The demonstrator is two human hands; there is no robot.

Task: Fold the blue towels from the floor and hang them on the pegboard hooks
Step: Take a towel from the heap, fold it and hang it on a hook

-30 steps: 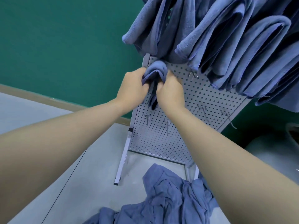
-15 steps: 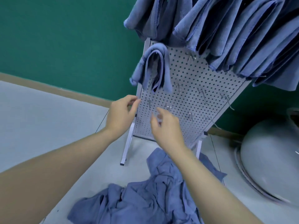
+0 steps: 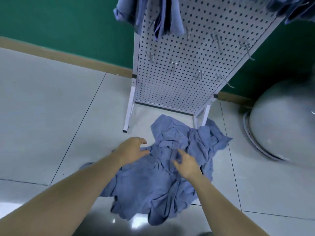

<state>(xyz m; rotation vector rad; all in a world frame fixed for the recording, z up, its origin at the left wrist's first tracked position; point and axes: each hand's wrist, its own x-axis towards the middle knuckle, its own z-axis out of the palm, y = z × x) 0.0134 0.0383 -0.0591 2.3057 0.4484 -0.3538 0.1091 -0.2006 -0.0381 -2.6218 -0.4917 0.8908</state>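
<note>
A crumpled heap of blue towels (image 3: 162,181) lies on the tiled floor in front of the white pegboard (image 3: 184,65). A folded blue towel (image 3: 162,19) hangs from a hook near the board's top left; more folded towels (image 3: 289,9) hang at the top right. Several bare metal hooks (image 3: 173,65) stick out lower down. My left hand (image 3: 131,150) hovers with relaxed fingers over the heap's left edge. My right hand (image 3: 185,165) is over the middle of the heap, fingers loosely spread, holding nothing.
The pegboard stands on thin white legs (image 3: 128,116) against a green wall (image 3: 59,23) with a tan baseboard. A large pale grey rounded object (image 3: 283,121) sits on the floor to the right. Grey floor tiles (image 3: 42,108) stretch to the left.
Both hands let go of the towel now hanging on the upper-left hook and dropped down to the heap on the floor. My view tilted downward.
</note>
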